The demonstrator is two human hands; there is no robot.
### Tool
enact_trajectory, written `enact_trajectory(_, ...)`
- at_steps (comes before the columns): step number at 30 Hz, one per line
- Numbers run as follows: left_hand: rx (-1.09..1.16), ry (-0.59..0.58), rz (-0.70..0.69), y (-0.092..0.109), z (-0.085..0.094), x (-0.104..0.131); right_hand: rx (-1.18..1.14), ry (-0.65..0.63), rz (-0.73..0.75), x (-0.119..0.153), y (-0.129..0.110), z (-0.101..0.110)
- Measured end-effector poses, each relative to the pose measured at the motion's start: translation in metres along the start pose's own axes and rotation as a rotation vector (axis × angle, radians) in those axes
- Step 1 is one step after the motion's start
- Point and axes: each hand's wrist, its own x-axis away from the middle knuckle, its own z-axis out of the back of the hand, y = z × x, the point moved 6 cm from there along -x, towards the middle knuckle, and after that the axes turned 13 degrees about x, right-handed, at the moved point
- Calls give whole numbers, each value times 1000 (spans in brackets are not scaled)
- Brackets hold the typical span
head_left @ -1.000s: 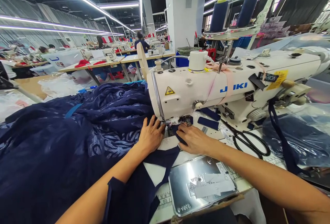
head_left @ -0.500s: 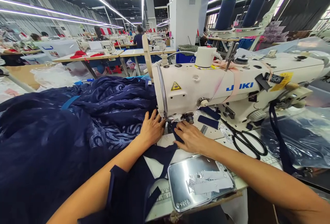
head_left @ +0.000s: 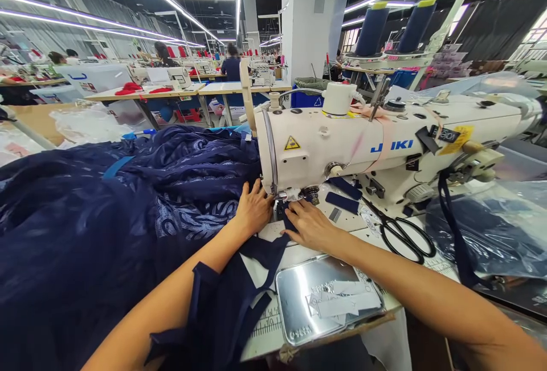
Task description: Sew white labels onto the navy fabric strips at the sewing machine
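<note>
My left hand (head_left: 255,208) is open beside the needle area of a white sewing machine (head_left: 325,143), fingers stretched forward against the navy patterned garment (head_left: 188,217). What lies under its fingertips is partly hidden. Just right of the presser foot (head_left: 282,195), my right hand (head_left: 311,225) has its bent fingers pressed together on a small navy fabric piece (head_left: 289,223). A navy fabric strip (head_left: 271,251) runs from near the hands toward the front edge and over my left forearm. The needle tip is too small to make out.
Black scissors (head_left: 405,237) and navy fabric pieces (head_left: 342,202) lie right of my right hand. A metal tin lid (head_left: 299,302) with paper labels sits at the front. Farther right is a plastic bag (head_left: 482,234) of dark fabric. Thread cones (head_left: 371,29) stand behind.
The view has shifted slightly. Both hands stay by the presser foot, the right one a little closer to it. The navy strip over my left forearm has moved and folded differently.
</note>
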Motion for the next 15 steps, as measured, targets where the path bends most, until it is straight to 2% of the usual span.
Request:
enact_trajectory(4, 3, 3, 36, 0, 5, 0, 5, 19, 6, 2, 9, 1)
enact_trajectory(7, -15, 17, 35, 5, 16, 8, 27, 26, -14, 5, 23, -1)
enact_trajectory(12, 94, -61, -68, 27, 29, 41, 7, 41, -15, 8, 36, -6)
enact_trajectory(15, 112, -101, -39, 32, 29, 57, 27, 31, -15, 8, 35, -8)
